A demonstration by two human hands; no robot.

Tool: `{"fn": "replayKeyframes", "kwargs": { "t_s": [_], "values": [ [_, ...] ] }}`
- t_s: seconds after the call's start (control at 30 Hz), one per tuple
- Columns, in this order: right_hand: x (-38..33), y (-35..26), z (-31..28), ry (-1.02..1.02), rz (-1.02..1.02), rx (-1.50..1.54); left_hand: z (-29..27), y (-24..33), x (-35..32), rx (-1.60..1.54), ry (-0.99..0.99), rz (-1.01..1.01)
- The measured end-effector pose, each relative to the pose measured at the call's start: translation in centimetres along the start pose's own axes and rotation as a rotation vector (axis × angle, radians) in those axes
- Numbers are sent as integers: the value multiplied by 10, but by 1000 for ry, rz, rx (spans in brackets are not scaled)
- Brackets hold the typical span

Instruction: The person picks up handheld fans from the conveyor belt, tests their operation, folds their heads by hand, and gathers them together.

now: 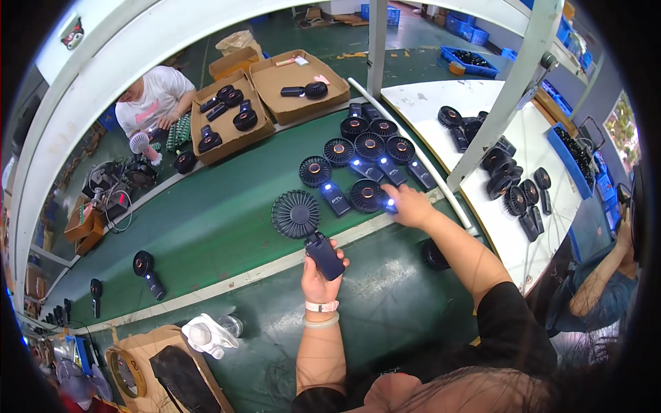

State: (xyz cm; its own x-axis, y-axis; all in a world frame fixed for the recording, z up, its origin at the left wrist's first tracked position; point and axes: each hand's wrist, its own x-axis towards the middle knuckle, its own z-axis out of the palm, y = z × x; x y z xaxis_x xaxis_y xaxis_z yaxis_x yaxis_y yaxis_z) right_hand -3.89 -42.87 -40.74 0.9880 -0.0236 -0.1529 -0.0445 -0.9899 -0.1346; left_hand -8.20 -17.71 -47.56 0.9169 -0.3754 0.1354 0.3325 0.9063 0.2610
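My left hand is closed round the dark handle of a handheld fan, whose round grille points up and away from me. The fan is held over the near edge of the green conveyor belt. At the right, my right hand has its fingers on the handle of another black handheld fan, which lies on the belt. A bright light glows beside those fingertips, and they cover much of that handle. Beyond it, several more black fans lie close together, some with lit handles.
Two cardboard trays with fans stand past the belt, near a seated person. A white table with more fans is at the right, behind a pale post. A cardboard box and white object are near left.
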Motion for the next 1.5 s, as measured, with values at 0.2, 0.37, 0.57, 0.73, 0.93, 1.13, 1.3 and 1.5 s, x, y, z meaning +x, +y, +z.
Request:
{"fn": "replayKeyframes", "kwargs": {
  "t_s": [0.2,0.37,0.57,0.73,0.93,1.13,1.3,1.5],
  "values": [
    [-26,-33,-4,112,11,305,-2,5,1,-46,16,25],
    [-34,-61,37,-238,68,1568,-2,11,-3,-66,133,30],
    [-41,-66,80,-444,-74,2200,-14,4,0,-156,121,-29],
    [-37,-61,76,-474,-40,2242,-8,6,-4,-36,136,-2],
    [-42,-66,70,-463,-51,2261,-4,7,-3,-24,128,-17],
    [-42,-68,68,-448,-70,2246,-4,7,-1,-53,74,-21],
    [-43,-68,69,-434,-85,2273,0,7,-2,-68,59,-18],
    [-44,-68,70,-438,-84,2290,1,6,-3,-68,81,-27]
  ]
}}
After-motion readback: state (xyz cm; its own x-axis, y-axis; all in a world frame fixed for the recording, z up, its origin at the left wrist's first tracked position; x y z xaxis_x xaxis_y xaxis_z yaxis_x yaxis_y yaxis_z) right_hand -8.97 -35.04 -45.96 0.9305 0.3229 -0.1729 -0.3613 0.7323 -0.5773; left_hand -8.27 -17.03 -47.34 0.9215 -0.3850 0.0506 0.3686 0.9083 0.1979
